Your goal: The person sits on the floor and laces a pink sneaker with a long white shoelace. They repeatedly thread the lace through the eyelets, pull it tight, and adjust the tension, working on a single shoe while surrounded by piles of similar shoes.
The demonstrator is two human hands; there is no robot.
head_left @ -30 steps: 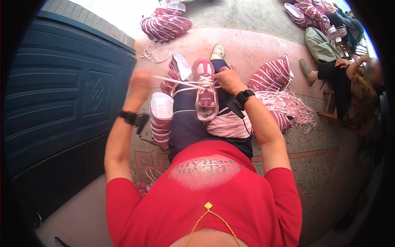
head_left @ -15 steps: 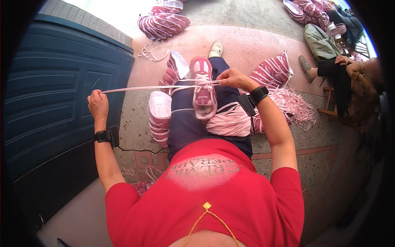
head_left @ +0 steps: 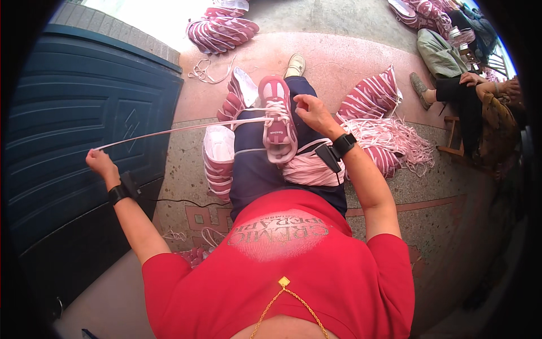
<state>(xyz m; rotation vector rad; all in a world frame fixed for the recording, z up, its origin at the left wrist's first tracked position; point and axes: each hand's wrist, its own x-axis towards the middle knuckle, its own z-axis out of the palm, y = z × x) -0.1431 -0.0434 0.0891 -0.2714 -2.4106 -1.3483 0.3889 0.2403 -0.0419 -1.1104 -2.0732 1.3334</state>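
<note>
**Lace drawn taut from a pink shoe on the lap**

The left hand (head_left: 100, 164) is flung far out to the person's left, arm nearly straight at the elbow, a black wrist strap just below it. Its fingers are curled shut into a loose fist, pinching the free end of a pale pink lace (head_left: 180, 129). From those fingers the lace runs in one tight line, rising slightly, across to the pink and white shoe (head_left: 278, 121).

The shoe lies on the person's thigh, toe pointing away from the body, sole down. The right hand (head_left: 311, 111) sits just beside the shoe's lacing on its right; the forearm comes up from the lower edge with the elbow bent, a black watch on the wrist. Its fingers are bent and drawn together at the lacing; whether they pinch the lace itself cannot be told.

Beyond the right fingers lies a loose heap of pink laces (head_left: 389, 138). Below the taut lace a stack of pink shoes (head_left: 217, 164) stands on the floor.
</note>
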